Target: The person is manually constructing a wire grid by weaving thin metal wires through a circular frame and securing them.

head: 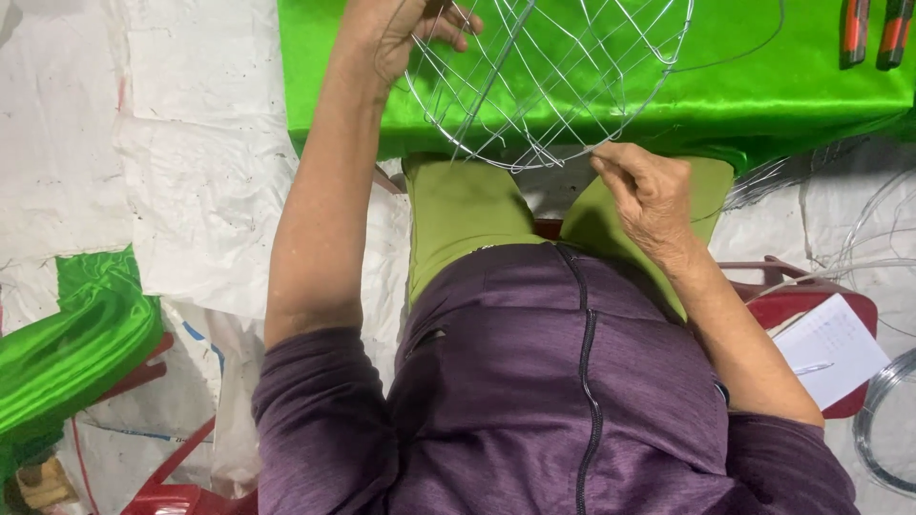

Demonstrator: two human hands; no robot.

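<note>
White woven plastic sheeting [191,172] covers the floor, creased and patched, and a low table draped in shiny bright green satin cloth [782,95] crosses the top of the view. Over its near edge hangs a round frame of thin silver wire [549,81], a hoop criss-crossed by straight strands that form an uneven lattice of diamonds and squares. The frame is tilted, its lower rim dipping past the table edge toward the person's knees, its upper part cut off by the top of the picture.

The left hand [415,33] is raised at the frame's upper left rim, fingers curled round the hoop in a closed grasp. The right hand [649,195] sits at the lower right rim, thumb and forefinger pinched together where a loose strand meets the hoop; the other fingers are folded in loosely. Whether the pinch holds the rim itself or only the strand end cannot be told.

The person wears a purple zipped long-sleeved top [563,381] and olive green trousers [458,210]. On the table's far right lie two orange-handled tools [873,33]. To the right a red plastic stool [811,305] carries a white sheet of paper [830,348] with a pen on it, and coils of bare wire [887,420] lie beside it. A bundle of folded green satin [76,343] rests at the left.
</note>
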